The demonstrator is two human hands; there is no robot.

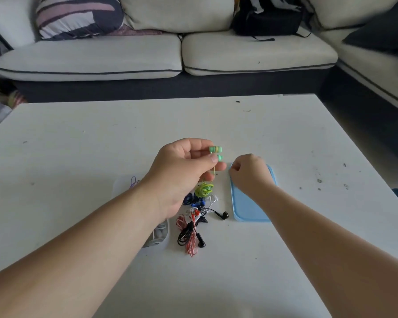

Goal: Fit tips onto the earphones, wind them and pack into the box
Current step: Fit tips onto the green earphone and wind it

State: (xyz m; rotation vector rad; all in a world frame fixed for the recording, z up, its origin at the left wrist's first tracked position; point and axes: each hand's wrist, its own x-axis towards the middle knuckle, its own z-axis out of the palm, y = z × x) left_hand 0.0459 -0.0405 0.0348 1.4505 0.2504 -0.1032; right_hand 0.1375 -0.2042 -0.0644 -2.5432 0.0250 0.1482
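White table (78,145), green earphones (216,153) in left grip (184,166)

The bare left forearm (90,237) comes in from the lower left corner and runs up to mid-frame. The left hand (184,171) is at centre, its back to the camera, thumb and fingertips pinching the green earbuds (216,152), the lower fingers curled beneath. The right forearm (319,237) enters from the lower right and slants up-left. The right hand (251,174), just right of the left and apart from it, is knuckles-up with fingers curled under; whether it holds anything is hidden
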